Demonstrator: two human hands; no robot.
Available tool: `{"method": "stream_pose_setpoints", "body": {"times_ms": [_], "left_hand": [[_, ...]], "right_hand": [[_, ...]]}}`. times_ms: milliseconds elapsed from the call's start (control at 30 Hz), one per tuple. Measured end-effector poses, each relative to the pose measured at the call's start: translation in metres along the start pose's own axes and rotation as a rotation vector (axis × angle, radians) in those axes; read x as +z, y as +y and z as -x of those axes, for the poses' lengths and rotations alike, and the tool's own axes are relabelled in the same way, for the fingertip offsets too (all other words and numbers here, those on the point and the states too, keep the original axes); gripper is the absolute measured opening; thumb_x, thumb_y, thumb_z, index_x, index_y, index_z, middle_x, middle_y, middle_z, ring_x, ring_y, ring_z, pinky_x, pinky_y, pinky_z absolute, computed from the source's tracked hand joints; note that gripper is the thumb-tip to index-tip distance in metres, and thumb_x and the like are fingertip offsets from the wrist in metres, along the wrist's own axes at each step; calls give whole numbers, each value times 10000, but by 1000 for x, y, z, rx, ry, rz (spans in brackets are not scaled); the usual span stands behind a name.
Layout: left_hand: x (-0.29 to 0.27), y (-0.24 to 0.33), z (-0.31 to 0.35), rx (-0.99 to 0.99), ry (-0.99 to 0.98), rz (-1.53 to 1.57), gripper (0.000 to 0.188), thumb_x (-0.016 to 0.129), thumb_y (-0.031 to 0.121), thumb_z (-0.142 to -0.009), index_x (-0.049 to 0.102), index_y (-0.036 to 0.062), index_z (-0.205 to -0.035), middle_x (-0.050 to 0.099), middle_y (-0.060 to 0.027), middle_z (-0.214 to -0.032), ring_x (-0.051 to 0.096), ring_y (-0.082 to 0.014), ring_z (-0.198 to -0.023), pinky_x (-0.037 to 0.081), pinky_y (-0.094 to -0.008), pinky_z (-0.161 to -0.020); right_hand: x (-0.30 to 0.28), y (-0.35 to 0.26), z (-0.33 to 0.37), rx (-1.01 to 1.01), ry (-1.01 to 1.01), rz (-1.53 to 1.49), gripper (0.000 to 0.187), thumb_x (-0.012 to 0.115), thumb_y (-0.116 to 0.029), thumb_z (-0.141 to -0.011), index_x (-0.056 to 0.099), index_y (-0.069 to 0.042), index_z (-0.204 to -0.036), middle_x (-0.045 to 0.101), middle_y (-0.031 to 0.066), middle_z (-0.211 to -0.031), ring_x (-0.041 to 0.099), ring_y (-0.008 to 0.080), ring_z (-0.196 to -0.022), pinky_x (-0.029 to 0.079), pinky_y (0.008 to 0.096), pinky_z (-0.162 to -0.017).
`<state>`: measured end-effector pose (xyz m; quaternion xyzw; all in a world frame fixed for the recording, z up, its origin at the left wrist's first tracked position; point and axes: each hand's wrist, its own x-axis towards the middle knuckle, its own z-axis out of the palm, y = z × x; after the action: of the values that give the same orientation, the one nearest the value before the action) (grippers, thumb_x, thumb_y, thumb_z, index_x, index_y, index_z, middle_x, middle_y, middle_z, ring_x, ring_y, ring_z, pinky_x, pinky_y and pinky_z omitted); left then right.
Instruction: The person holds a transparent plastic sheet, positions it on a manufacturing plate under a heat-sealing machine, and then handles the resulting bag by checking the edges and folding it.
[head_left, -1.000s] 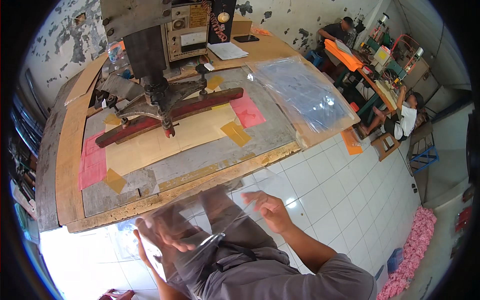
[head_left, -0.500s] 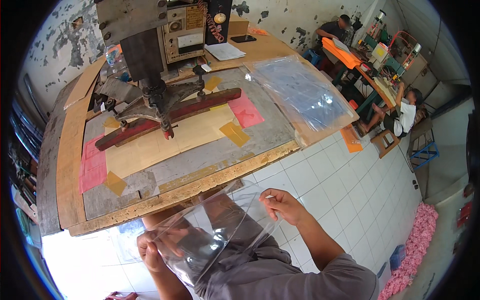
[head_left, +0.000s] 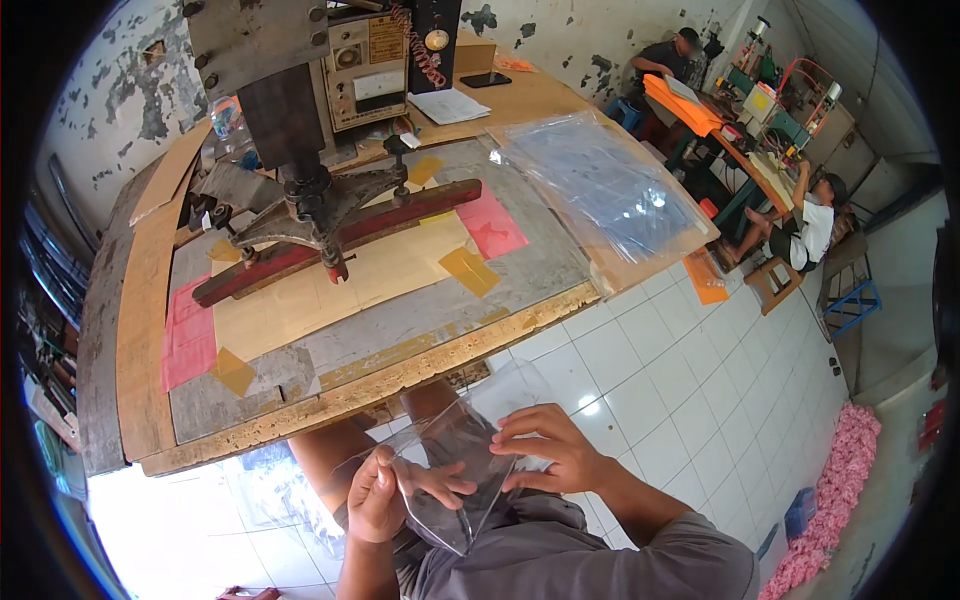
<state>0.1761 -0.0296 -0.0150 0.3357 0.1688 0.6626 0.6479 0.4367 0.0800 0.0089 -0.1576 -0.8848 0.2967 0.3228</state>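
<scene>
A clear plastic sheet (head_left: pixel 470 425), bent and glossy, hangs over my lap in front of the table edge. My left hand (head_left: pixel 385 500) holds its left side, thumb raised on the near side and fingers showing through the plastic. At the right side of the sheet is my right hand (head_left: pixel 555 450), fingers curved around its edge with the thumb below them. Beyond stands a press with a long red bar (head_left: pixel 345 240), over a cream sheet (head_left: pixel 350 305) taped to a grey metal plate (head_left: pixel 540 255).
A stack of clear plastic sheets (head_left: pixel 610 185) lies on a board at the table's right. Papers (head_left: pixel 450 106) and a dark phone (head_left: pixel 486 79) lie behind. Two people sit at a bench at the far right, near a wooden stool (head_left: pixel 772 285). A pink heap (head_left: pixel 840 480) lines the floor.
My hands have come closer together, the left moving right and the right slightly left and down. The plastic sheet between them is now bunched narrower. The press looks unmoved.
</scene>
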Motion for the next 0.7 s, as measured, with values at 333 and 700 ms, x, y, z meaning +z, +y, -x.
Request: {"method": "stream_pose_setpoints", "body": {"times_ms": [333,700], "left_hand": [[0,16,-1,205,75,-724,362,545,333,-1082,594,-1,-950,764,-175,-789,774,-341,-864,455,-496,-1080],[10,11,-8,257,77,-1075,157,665,200,-993,721,79,-909,787,-35,-851,745,-199,-830,500,-471,-979]], "right_hand": [[-4,9,5,125,15,-350,350,796,34,-819,737,-70,-1148,735,47,-988,729,190,-899,568,300,-753],[-47,18,9,379,-194,-423,246,659,42,-947,726,-30,-1173,772,112,-1044,762,222,-935,593,321,-858]]}}
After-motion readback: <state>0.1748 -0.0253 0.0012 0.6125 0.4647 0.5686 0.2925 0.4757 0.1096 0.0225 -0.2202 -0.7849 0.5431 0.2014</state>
